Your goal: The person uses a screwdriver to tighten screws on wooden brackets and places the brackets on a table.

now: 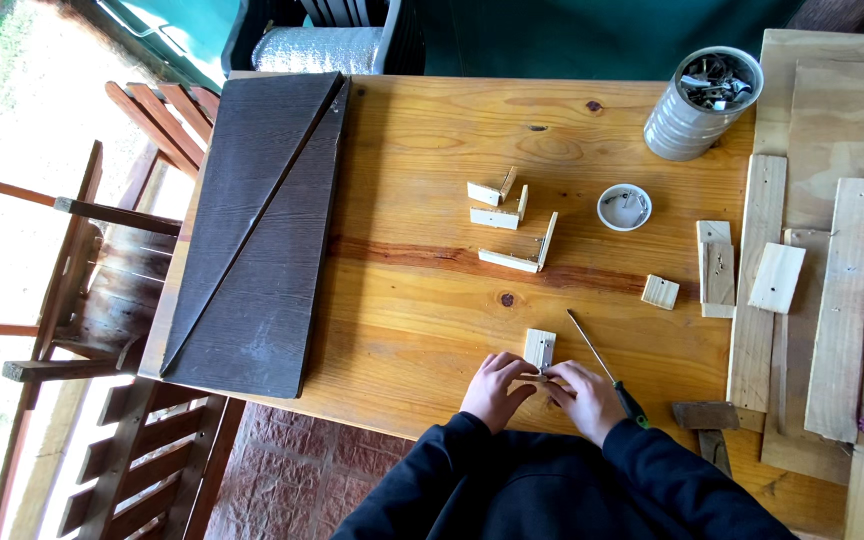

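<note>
Low in the middle of the frame, both hands meet on a small wooden block (540, 350) standing at the near edge of the bench (422, 300). The left hand (493, 388) is curled, its fingertips pinching the base of the block; the right hand (582, 395) is likewise closed in, fingers pressing something tiny at the same spot, too small to make out. It looks like a fitting step: two short offcuts being lined up into a corner, like the three L-shaped pieces (512, 222) already lying above centre.

A screwdriver (602, 368) lies just right of the right hand, touching or nearly so. A small white lid (624, 207) and a tin can of hardware (702, 102) sit in the upper right, planks (832, 300) along the right edge.

Next would call for a steady hold while the right hand takes the screwdriver.
</note>
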